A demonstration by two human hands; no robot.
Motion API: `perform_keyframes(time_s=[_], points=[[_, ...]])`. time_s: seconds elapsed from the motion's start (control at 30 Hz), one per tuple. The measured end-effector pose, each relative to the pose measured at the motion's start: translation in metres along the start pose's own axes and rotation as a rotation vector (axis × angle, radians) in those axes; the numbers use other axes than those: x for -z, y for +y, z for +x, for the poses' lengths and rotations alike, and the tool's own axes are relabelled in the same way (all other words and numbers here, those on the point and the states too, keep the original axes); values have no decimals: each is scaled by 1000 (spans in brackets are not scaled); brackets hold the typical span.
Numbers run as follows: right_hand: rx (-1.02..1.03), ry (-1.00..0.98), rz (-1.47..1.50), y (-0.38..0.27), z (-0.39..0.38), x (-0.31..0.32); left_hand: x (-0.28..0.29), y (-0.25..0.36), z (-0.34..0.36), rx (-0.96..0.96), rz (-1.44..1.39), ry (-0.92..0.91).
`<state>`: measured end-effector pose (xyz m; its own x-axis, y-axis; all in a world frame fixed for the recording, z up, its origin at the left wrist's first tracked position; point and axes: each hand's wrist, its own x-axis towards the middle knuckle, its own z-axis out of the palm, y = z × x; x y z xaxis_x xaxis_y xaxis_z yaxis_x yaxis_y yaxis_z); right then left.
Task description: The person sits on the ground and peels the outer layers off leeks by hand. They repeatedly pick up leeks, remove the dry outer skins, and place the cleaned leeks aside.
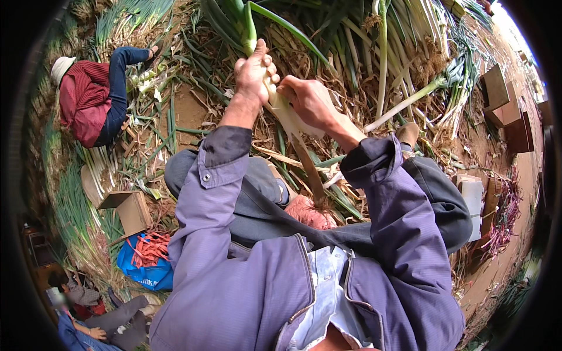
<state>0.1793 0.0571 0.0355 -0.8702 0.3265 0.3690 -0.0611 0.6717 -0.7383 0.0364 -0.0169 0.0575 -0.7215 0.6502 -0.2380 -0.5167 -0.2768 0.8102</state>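
My left hand [253, 77] is wrapped round a long green onion [285, 120], thumb pointing up toward its green leaves. The white stalk slants down toward my lap, where its lower part looks brown and ends in roots. Beside the stalk my right hand [313, 104] is closed, thumb and fingers pinched on a pale outer layer that spreads away from the stalk below the fingers. The fingertips' exact grip is partly hidden. Just beyond both hands, dry husks [328, 99] and loose leaves cover the ground.
A big pile of green onions [410, 35] lies ahead, roots toward me. One onion [404, 105] lies slanted at right. Wooden boxes [506, 108] stand farther right. At left are another wooden box [130, 212], a blue bag [140, 270] with red strips, and a seated person [91, 96].
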Motion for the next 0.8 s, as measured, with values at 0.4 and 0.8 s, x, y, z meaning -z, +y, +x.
perform_keyframes(time_s=[0.4, 0.8], points=[[203, -232, -61, 6, -130, 23, 11, 5, 59, 165, -84, -328], [-171, -779, -450, 15, -327, 58, 91, 133, 135, -167, 114, 71]])
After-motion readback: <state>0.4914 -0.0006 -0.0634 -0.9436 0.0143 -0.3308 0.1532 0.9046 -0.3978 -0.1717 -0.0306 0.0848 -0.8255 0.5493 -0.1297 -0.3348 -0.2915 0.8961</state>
